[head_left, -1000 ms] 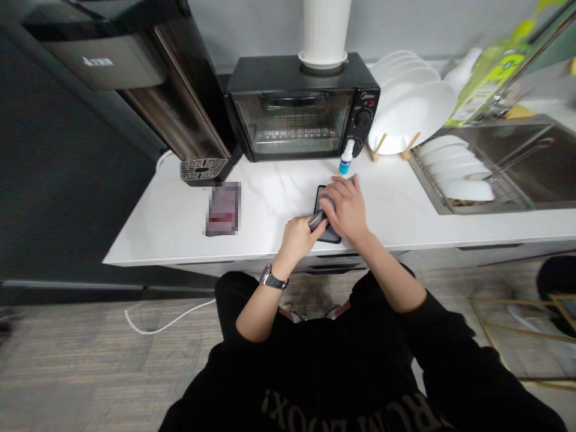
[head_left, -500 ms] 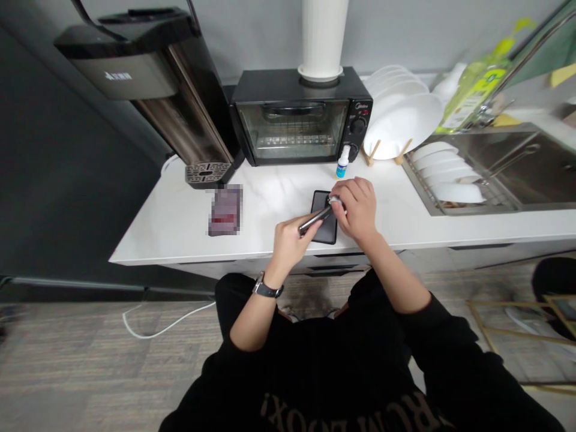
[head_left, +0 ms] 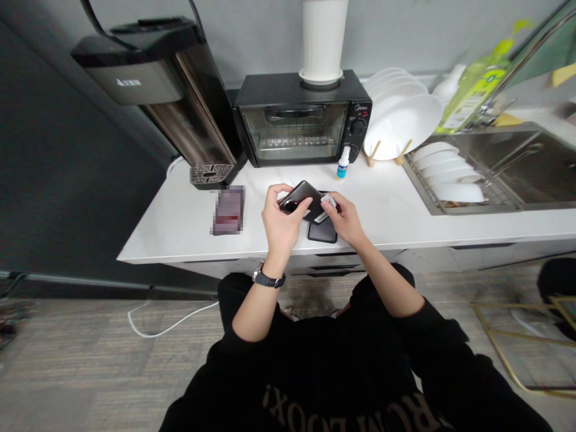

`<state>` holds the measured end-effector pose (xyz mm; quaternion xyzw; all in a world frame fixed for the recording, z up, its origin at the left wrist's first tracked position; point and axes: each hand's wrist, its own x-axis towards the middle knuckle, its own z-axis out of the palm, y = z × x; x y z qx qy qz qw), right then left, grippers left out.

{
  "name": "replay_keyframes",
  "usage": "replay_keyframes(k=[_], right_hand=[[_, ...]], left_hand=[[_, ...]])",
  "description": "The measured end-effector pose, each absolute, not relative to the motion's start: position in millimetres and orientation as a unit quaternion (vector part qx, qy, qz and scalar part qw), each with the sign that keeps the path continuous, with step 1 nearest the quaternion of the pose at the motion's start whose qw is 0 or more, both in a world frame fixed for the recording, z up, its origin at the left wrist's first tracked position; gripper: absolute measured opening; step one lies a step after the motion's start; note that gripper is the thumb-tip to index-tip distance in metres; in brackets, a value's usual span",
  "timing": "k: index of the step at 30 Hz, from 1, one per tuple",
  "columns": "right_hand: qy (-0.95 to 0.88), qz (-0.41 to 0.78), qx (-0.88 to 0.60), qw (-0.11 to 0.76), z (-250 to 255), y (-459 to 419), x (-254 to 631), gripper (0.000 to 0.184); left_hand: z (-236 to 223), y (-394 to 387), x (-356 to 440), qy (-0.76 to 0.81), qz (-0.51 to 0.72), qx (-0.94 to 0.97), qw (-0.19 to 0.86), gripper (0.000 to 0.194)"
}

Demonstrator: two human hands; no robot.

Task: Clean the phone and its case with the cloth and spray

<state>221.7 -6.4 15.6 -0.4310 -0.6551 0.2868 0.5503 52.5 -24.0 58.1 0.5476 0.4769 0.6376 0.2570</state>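
My left hand (head_left: 279, 223) grips a dark phone (head_left: 302, 197), held lifted over the white counter (head_left: 180, 228) with its back and camera facing up. My right hand (head_left: 345, 217) is closed at the phone's right end, pinching a small white wipe (head_left: 328, 201) against it. Under both hands a flat black case or pad (head_left: 322, 231) lies on the counter. A small white and blue bottle (head_left: 343, 162) stands just behind, in front of the toaster oven.
A black toaster oven (head_left: 300, 125) with a white cylinder (head_left: 323, 39) on top stands at the back. A water dispenser (head_left: 171, 96) is at the left, a blurred card (head_left: 228, 209) beside it. White plates (head_left: 402, 123) and a sink (head_left: 508, 162) are at the right.
The phone has been raised off the black pad and turned back side up in my left hand. My right hand moved from on top of it to its right end.
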Motion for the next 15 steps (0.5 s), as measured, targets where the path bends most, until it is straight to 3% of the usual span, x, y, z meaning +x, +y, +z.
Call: replay_keyframes(k=[6, 11, 15], right_hand=[[-0.577, 0.351, -0.456, 0.580, 7, -12, 225, 0.060], [-0.505, 0.339, -0.479, 0.633, 8, -15, 220, 0.063], [-0.472, 0.301, -0.464, 0.687, 28, -16, 215, 0.054]], left_hand=[[49, -16, 72, 0.450, 0.635, 0.552, 0.299, 0.033], [43, -22, 83, 0.454, 0.587, 0.631, 0.225, 0.028], [35, -26, 85, 0.460, 0.557, 0.664, 0.192, 0.038]])
